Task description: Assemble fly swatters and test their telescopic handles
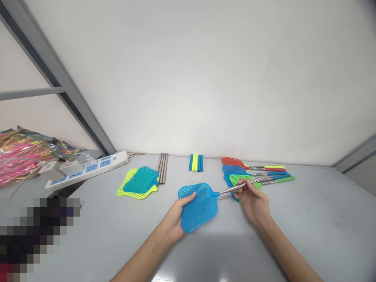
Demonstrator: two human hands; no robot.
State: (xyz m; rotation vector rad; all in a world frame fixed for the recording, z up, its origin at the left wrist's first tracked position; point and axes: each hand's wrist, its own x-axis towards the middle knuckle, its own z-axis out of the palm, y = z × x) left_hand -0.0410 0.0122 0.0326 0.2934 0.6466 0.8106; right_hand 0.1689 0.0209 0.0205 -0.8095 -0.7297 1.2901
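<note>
Possible fault: the metal rod (232,189) may slip from the neck of the blue swatter head (201,209) if the hands twist unevenly. Head sits above the worktop (117,235), gripped at its left edge by the left hand (174,220), thumb on top; rod pinched in the right hand's (255,201) fingers.

White power strip (100,167) with plugged-in adapters (70,168), well left of left fingers (188,199); pink plastic-wrapped pile (23,156) farther left; white wall (202,78) beyond fingers.
</note>
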